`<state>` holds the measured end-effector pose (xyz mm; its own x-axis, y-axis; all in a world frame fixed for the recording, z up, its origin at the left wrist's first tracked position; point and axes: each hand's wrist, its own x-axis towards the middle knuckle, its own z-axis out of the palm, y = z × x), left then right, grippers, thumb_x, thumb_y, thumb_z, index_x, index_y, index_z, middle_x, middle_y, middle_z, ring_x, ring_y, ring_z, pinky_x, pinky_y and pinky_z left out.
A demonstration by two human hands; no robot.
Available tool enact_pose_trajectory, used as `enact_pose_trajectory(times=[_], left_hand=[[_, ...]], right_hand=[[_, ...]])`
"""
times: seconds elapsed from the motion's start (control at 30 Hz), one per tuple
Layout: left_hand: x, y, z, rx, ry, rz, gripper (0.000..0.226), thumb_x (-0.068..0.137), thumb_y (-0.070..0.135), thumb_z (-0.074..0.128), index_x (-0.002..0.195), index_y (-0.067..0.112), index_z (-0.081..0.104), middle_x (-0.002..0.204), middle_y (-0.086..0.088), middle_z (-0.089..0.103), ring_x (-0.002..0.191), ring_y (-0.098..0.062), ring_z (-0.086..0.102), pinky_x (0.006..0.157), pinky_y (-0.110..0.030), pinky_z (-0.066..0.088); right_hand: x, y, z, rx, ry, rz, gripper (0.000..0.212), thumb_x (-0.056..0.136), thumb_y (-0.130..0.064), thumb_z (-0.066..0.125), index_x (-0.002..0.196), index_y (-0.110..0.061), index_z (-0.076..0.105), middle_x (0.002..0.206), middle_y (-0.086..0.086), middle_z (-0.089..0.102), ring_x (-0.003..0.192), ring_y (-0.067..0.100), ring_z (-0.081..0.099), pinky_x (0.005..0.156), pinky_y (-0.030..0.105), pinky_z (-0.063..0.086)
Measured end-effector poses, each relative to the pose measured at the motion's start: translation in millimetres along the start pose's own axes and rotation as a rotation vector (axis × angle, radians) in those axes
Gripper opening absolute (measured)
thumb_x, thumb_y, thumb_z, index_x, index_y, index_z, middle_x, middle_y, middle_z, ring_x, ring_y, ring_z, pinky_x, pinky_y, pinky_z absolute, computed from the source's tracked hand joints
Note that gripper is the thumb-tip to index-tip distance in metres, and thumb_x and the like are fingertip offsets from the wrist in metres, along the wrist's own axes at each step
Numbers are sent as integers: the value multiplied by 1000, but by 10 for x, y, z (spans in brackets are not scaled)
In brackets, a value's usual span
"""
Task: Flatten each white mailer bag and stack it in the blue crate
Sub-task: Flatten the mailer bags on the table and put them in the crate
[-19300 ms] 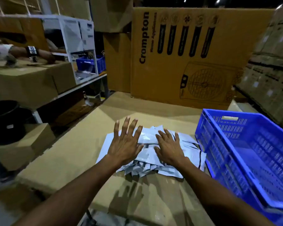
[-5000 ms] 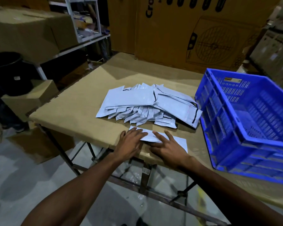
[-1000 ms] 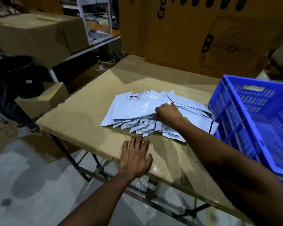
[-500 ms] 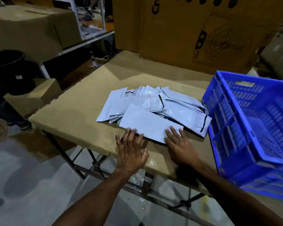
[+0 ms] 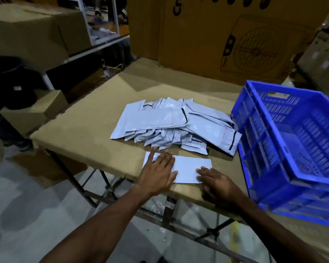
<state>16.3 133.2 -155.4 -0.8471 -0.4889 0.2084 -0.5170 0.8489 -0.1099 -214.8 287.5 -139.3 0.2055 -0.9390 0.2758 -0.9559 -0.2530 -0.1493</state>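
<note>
Mailer (image 5: 186, 168) now lies apart from the pile (image 5: 176, 126), pulled under both flat, spread hands, left (image 5: 157, 173) and right (image 5: 219, 184), ready for smoothing, then the crate (image 5: 285, 141) beside the right.

Mailer bag (image 5: 186, 168) before the pile (image 5: 171, 124); crate (image 5: 292, 149) right, on table (image 5: 87, 133).
</note>
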Motion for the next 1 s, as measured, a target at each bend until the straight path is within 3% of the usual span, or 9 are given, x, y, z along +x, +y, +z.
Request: enact_pose_trajectory(times=[0.07,0.17,0.27,0.37,0.53,0.67,0.83,0.93,1.0], left_hand=[[23,0,51,-102,-76,-41,63,103,46,24,138,7,60,143,-11,59,139,-27,49,121,-51,21],[37,6,131,-178,-71,-56,64,102,42,20,147,7,49,153,-11,48,145,-26,40,121,-45,28],[19,2,127,-193,-66,-51,63,100,38,21,150,8,45,157,-10,42,149,-26,33,121,-45,27],[-7,-8,101,-182,-120,-15,74,93,38,11,154,2,33,164,-14,26,155,-27,15,124,-47,15],[-4,-4,100,-159,-145,-60,73,98,43,6,160,8,20,167,-10,19,156,-23,9,126,-43,7],[-7,-37,72,-155,-180,-45,74,97,49,4,162,13,13,169,-5,11,156,-26,5,126,-46,8],[-30,-73,44,-157,-214,-48,72,98,51,5,162,19,2,170,1,0,156,-27,-3,125,-47,5],[-32,-93,42,-176,-231,-52,69,101,51,10,162,20,0,170,3,-3,156,-23,-7,126,-44,1],[-15,-109,0,-294,-217,-144,71,99,51,7,162,19,8,170,4,5,156,-17,-2,126,-38,1]], right_hand=[[70,-99,-75,4,37,101,35,88,-33,47,101,-15,74,125,9,68,118,29,63,95,47,52],[368,-342,-139,64,91,288,47,95,-37,35,118,-13,68,128,6,66,120,26,60,104,40,43],[731,-617,4,246,-8,339,45,102,-31,33,139,-11,49,140,7,55,126,25,51,110,36,31],[891,-770,269,348,-103,338,51,104,-36,26,152,-18,27,156,-1,35,144,14,29,120,45,16],[665,-589,473,24,-193,434,69,99,-52,5,157,-17,14,165,-1,13,151,15,10,122,45,7],[558,-445,431,-6,-247,544,85,87,-64,-10,158,-20,3,166,-4,0,152,14,-3,123,40,-1],[407,-359,327,-50,-273,650,93,80,-75,-13,158,-25,-1,165,-8,-7,151,16,-9,122,45,-3],[343,-326,300,-71,-292,702,83,89,-72,-1,158,-24,-2,165,-3,-10,151,19,-13,122,45,-3],[296,-316,281,-68,-309,721,78,94,-68,5,158,-23,-3,165,0,-13,151,20,-15,122,46,-4]])
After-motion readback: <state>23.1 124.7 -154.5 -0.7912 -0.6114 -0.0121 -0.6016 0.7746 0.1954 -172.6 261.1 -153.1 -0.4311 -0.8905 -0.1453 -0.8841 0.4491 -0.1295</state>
